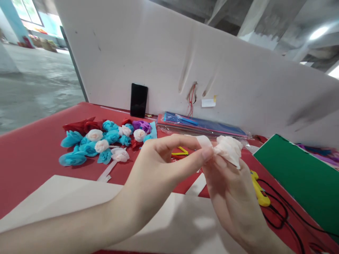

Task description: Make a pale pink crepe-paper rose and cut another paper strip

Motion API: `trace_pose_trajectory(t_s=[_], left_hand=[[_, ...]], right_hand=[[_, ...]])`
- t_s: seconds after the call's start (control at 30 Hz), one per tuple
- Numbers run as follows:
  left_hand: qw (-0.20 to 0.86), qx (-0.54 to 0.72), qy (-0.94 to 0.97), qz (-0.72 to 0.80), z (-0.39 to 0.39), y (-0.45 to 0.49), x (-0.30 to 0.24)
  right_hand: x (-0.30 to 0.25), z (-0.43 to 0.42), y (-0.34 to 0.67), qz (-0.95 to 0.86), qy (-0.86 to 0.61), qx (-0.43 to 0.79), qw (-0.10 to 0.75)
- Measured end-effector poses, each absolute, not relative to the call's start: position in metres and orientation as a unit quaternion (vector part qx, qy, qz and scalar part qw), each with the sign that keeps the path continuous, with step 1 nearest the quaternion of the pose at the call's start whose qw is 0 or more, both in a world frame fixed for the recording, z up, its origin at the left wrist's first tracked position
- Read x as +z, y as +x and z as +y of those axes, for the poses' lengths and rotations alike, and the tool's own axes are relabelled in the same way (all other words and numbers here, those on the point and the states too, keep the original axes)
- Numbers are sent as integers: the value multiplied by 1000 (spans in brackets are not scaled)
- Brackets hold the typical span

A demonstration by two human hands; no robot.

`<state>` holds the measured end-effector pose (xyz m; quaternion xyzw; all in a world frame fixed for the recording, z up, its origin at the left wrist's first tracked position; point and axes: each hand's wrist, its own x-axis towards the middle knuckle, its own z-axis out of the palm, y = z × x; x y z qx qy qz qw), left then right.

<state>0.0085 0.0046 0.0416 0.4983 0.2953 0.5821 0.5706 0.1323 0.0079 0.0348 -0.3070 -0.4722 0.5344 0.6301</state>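
Note:
A pale pink fabric or paper flower [229, 150] is held up above the table, its bloom tilted to the right. My right hand [230, 190] is closed around the flower from below and behind. With thumb and index finger pinched together, my left hand [164, 165] grips the flower's narrow base end. A short whitish strip [203, 141] lies over my left index fingertip, next to that base. Whether the strip is joined to the flower cannot be made out. Below both hands lies a large off-white sheet [79, 197].
Several blue, red, purple and pale flowers [111, 135] lie in a heap at the left. A black phone [139, 100] leans on the white panel. Behind the hands are wrapped sheets [212, 125] and a yellow cutter [181, 152]. At right are a yellow glue gun [261, 190] and a green board [296, 180].

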Motion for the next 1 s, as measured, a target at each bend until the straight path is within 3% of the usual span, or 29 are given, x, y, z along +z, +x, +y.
trace_pose_trajectory(t_s=[0.2,0.6,1.0], left_hand=[[525,583,529,323,5,7,46],[331,639,606,339,6,7,44],[351,634,608,323,5,6,41]], right_hand=[[31,8,133,-498,-302,514,630],[19,5,134,-509,-321,458,654],[22,4,129,-464,-343,454,679]])
